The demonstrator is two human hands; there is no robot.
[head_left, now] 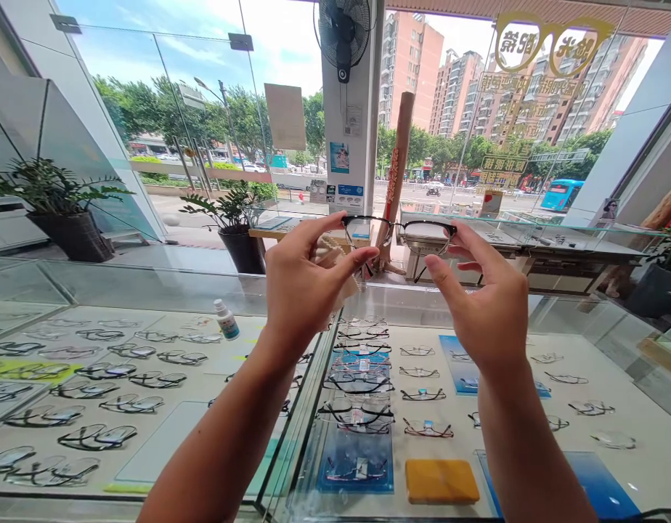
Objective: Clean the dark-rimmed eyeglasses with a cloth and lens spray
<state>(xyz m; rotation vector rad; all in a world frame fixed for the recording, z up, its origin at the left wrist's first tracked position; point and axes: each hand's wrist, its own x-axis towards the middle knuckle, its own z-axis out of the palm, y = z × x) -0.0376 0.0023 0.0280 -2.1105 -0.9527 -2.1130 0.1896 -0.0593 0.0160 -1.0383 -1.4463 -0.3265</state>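
Glasses [425, 224] span the gap between both hands, dark upper rims pinched at the outer corners by left hand [303, 272] and right hand [491, 305] — beige, scalloped cloth [346, 290] bunched in the left. Below, glass cases [423, 330] with wiry frames [428, 428]; beyond — tall windows, leafy plants [234, 211].

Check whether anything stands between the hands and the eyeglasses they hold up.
Nothing visible does. The left hand and right hand have fingers at opposite ends of the eyeglasses. The left also holds a beige cloth, but its index fingertip appears to meet the frame directly.
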